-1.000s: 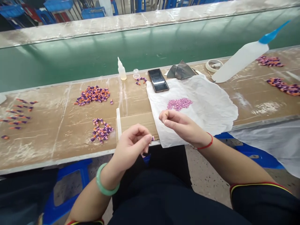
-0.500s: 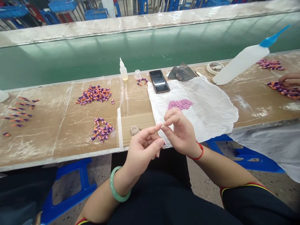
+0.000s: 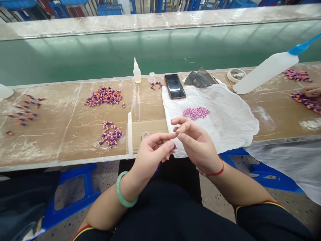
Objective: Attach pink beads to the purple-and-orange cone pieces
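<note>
My left hand [image 3: 152, 154] and my right hand [image 3: 195, 143] meet fingertip to fingertip just over the near edge of the bench. A tiny purple piece [image 3: 175, 146] shows between the left fingers; the right thumb and forefinger pinch against it, and whether they hold a second piece is hidden. Behind the hands lies a white sheet [image 3: 225, 113] with a small heap of pink beads [image 3: 196, 113]. A pile of purple-and-orange pieces [image 3: 111, 134] lies left of my left hand, next to a small clear cap [image 3: 145, 135].
A phone [image 3: 175, 86], a small glue bottle [image 3: 136, 71], a tape roll [image 3: 235, 75] and a big white squeeze bottle [image 3: 265, 71] stand farther back. More piece piles [image 3: 104, 96] lie at left. Another person's hand [image 3: 311, 90] rests on a pile at right. A green conveyor belt [image 3: 160, 53] runs behind.
My hands came together from apart; the right hand drew back from the white sheet to the left fingertips. Another person's hand appeared at the far right.
</note>
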The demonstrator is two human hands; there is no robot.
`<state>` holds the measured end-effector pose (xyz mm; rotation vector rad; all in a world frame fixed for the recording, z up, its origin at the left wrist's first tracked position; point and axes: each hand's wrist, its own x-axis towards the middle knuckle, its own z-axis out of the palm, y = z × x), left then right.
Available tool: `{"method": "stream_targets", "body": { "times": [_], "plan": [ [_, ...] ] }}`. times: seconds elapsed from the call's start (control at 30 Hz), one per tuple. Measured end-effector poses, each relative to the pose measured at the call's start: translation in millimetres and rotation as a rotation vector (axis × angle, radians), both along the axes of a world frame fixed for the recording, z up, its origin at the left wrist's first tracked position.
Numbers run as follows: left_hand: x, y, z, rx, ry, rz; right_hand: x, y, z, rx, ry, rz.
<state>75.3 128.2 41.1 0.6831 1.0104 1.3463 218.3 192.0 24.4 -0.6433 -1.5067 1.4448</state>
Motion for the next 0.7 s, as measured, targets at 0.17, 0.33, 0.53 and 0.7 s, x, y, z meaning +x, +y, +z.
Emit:
{"method": "stream_targets", "body": {
  "times": [0.17, 0.33, 0.53, 0.7],
  "plan": [
    [-2, -2, 1.8, 0.212, 0.415, 0.128, -9, -15, 6.3, -0.485, 0.165, 0.076],
    [-4, -4, 3.6, 0.277, 0.660, 0.175, -15, -20, 3.3, -0.492, 0.184, 0.037],
    [-8, -6, 4.3, 0.233, 0.643, 0.150, -10, -18, 0.0, -0.264, 0.043, 0.023],
    [-15, -4, 7.8, 0.103, 0.371, 0.015, 2, -10, 16.5, 0.048, -0.202, 0.029]
  ]
}}
